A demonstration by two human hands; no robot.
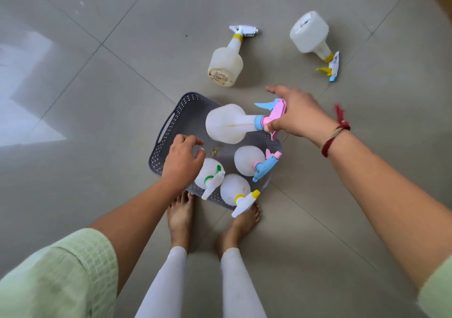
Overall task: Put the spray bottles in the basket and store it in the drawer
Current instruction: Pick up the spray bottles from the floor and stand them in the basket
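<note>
at the bottom of the frame the person stood barefoot on the tiled floor point(73, 97), toes touching the near rim of the grey basket point(171, 119) at centre frame. three bottles already sat in its near half: green-collared bottle point(208, 173), yellow-nozzle bottle point(233, 189), blue-trigger bottle point(248, 160). left hand point(182, 161) hovered over the basket's left side, fingers loosely curled, gripping nothing visible, just beside the green-collared bottle. right hand point(296, 114) pinched the pink sprayer head of the fourth bottle point(227, 124), held tilted on its side above the basket's far half. judged step: loading, fourth of six bottles going in. next move calls for lowering it into the bare far-left floor of the basket, clear of the far rim. room inside looked tight for two more. in the upper right of the frame, well apart from the basket, two bottles lay on the floor: yellow-collared bottle point(226, 65) and large bottle point(309, 32). open tile all round; no drawer in view.
</note>
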